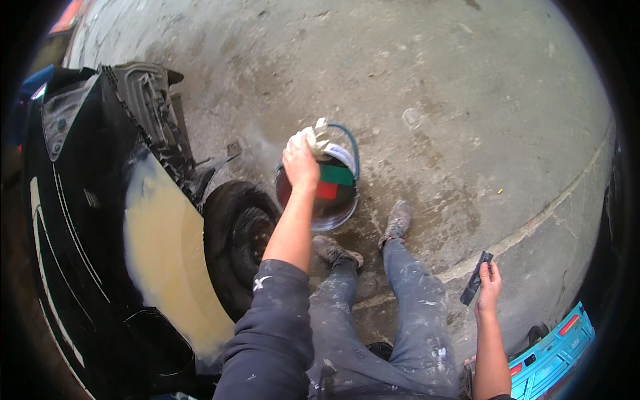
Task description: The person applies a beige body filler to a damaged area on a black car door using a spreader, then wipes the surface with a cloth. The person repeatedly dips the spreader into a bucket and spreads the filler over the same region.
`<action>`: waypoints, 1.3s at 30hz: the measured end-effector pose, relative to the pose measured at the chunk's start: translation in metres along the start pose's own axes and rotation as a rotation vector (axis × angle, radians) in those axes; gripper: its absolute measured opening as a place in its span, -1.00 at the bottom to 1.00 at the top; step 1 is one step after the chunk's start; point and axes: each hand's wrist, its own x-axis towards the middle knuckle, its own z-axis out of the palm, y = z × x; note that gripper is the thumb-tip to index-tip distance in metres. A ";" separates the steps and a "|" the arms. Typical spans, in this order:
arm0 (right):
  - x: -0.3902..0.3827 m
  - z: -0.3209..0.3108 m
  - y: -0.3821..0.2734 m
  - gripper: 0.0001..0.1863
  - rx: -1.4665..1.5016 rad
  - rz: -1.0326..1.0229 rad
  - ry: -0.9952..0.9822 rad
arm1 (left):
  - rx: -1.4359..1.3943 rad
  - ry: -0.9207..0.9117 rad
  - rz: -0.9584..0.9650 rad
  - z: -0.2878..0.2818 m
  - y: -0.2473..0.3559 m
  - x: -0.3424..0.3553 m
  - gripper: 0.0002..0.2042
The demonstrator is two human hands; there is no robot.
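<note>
My left hand [301, 164] is closed on a crumpled whitish cloth [316, 137], over the far rim of a round bucket [340, 221]. The bucket stands on the floor with a dark blue hose or handle [355, 150] curving along its far right side. Green and red patches [337, 176] show within its outline; whether they lie inside or are reflections I cannot tell. Out to the right, my right hand [489, 287] grips a dark, narrow sanding block [476, 278], held up away from everything else. Its underside is hidden.
At left stands a black car [87, 220] with a beige filler patch [163, 247] on its fender and a bare front end. Its wheel [241, 240] is beside the bucket. A turquoise plastic piece [557, 353] lies at lower right. The concrete floor [467, 107] has wet stains.
</note>
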 end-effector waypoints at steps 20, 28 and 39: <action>0.015 0.036 0.017 -0.55 -0.106 0.089 -0.130 | -0.339 -0.352 -0.083 0.053 -0.018 -0.107 -0.45; 0.033 0.011 0.031 -0.50 -0.217 0.067 -0.025 | -0.244 -0.857 -0.163 0.204 -0.014 -0.053 0.07; 0.014 0.007 0.026 -0.52 -0.233 0.054 -0.051 | -0.037 -0.995 0.051 0.197 -0.022 -0.073 -0.36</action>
